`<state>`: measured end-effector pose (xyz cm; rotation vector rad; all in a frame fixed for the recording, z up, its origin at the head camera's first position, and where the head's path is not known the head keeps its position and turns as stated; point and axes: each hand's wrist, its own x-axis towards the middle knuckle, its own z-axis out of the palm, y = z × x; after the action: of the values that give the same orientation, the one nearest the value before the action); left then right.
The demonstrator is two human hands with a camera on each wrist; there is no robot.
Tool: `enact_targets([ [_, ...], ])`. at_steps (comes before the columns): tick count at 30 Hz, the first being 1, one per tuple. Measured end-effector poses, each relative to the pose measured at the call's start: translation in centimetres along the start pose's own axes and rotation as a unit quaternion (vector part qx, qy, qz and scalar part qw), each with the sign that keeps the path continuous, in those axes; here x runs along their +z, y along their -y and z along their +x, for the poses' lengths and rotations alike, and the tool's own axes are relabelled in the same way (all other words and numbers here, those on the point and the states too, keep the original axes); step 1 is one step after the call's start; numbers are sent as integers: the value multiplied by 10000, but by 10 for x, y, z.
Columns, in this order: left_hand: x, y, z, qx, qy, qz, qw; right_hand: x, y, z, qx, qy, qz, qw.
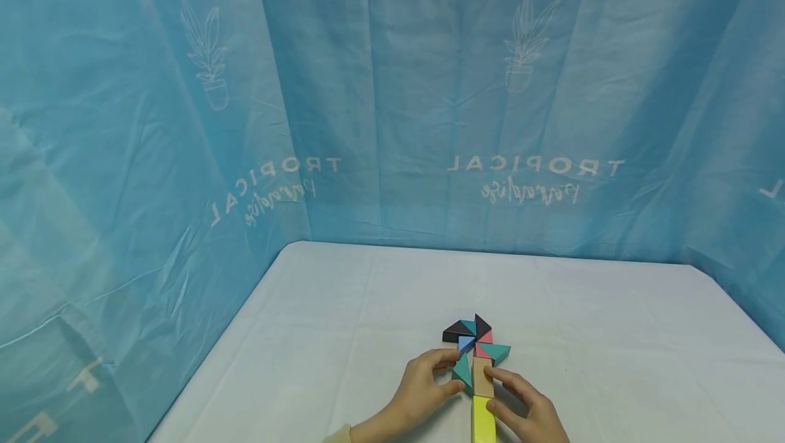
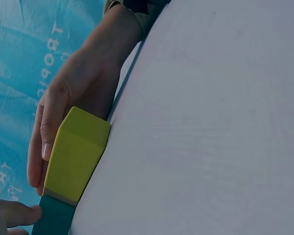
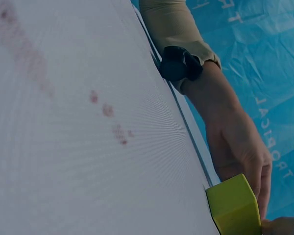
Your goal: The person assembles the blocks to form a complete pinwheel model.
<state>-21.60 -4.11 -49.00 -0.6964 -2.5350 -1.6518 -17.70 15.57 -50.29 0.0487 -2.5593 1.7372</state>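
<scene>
My left hand (image 1: 420, 388) pinches a green triangular block (image 1: 463, 373) between thumb and fingers, beside the stem of a flat block pattern. That stem is a plain wooden block (image 1: 482, 385) end to end with a yellow block (image 1: 483, 421). On its right side, my right hand (image 1: 530, 409) rests a fingertip on the wooden block and its thumb at the yellow one. In the left wrist view, left fingers (image 2: 22, 214) touch the green block (image 2: 54, 215) close to the yellow block. The yellow block (image 3: 235, 205) partly hides the left hand in the right wrist view.
Above the stem, a pinwheel of triangular blocks includes black (image 1: 456, 330), blue (image 1: 466, 343), pink (image 1: 481, 350) and another green triangle (image 1: 497, 353). All lie on a white-covered table (image 1: 343, 307). Blue printed curtains (image 1: 417, 109) stand around its back and sides.
</scene>
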Motion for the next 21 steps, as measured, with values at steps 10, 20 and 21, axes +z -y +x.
enact_targets([
  [10, -1, 9, 5, 339, -260, 302, 9986, 1, 0, 2, 26, 37, 22, 10000],
  [20, 0, 15, 14, 717, -475, 649, 9942, 1, 0, 2, 22, 105, 60, 9999],
  [21, 0, 15, 15, 757, -491, 674, 9936, 1, 0, 2, 12, 104, 55, 9999],
])
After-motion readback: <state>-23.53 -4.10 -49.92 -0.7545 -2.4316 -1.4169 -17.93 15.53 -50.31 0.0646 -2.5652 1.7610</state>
